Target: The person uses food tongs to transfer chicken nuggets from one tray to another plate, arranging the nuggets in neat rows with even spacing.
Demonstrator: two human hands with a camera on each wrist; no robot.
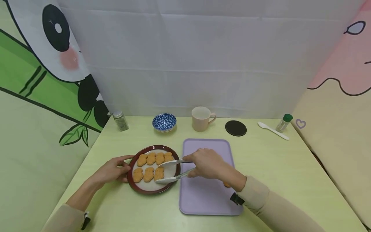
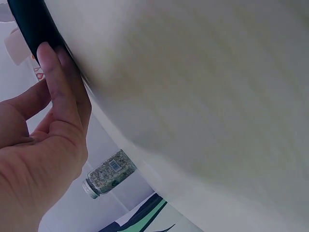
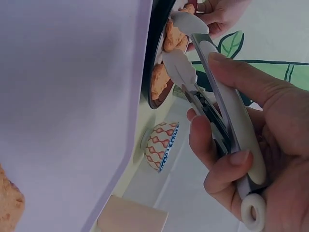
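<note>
My left hand (image 1: 114, 169) grips the left rim of a round plate (image 1: 147, 192) with a dark red-brown border and pale middle. Several golden-brown nuggets (image 1: 149, 174) lie on it in two rows. From the right, my right hand (image 1: 207, 163) holds a pair of tongs (image 1: 182, 174) with white heads, its fingers curled round the handles in the right wrist view. The spread tong heads stand either side of the right-hand nugget (image 1: 159, 173) in the front row; contact is unclear. Under my right wrist, another nugget (image 1: 227, 184) lies on a lilac tray (image 1: 208, 206), partly hidden.
Along the back of the table are a glass shaker (image 1: 120, 121), a blue-patterned bowl (image 1: 164, 122), a pale pink mug (image 1: 200, 120), a black coaster (image 1: 236, 128), a white spoon (image 1: 273, 130) and a green-capped shaker (image 1: 284, 123). A white sheet (image 1: 179, 58) hangs behind.
</note>
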